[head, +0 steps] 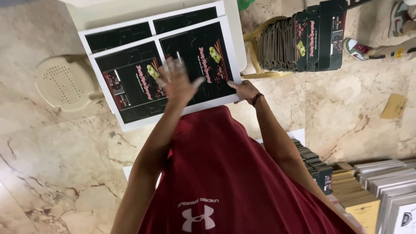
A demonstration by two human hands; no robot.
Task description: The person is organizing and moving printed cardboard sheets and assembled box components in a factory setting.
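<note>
Over a stack of large printed sheets [130, 86], black with a white border and lying on a pale table [229, 26], the person's left hand [177, 80] hovers or rests flat with its fingers spread wide, closed on nothing; whether the palm touches the top sheet cannot be told, since the hand is blurred. At the sheet's near right corner the right hand [245, 89] lies with its fingers on the edge of the paper, a dark band on its wrist; whether it pinches the sheet or only presses on it cannot be told. A second sheet of the same print shows beyond the top one, shifted toward the far side of the table. Left of the table stands a cream plastic chair [65, 82] on the marble floor [52, 173]. To the right, another chair holds a row of flat folded black boxes [303, 41] standing on edge. Near the person's right elbow lie more stacks of folded boxes [314, 167] and piles of brown and grey card [377, 186]. The person wears a dark red shirt [216, 173].
</note>
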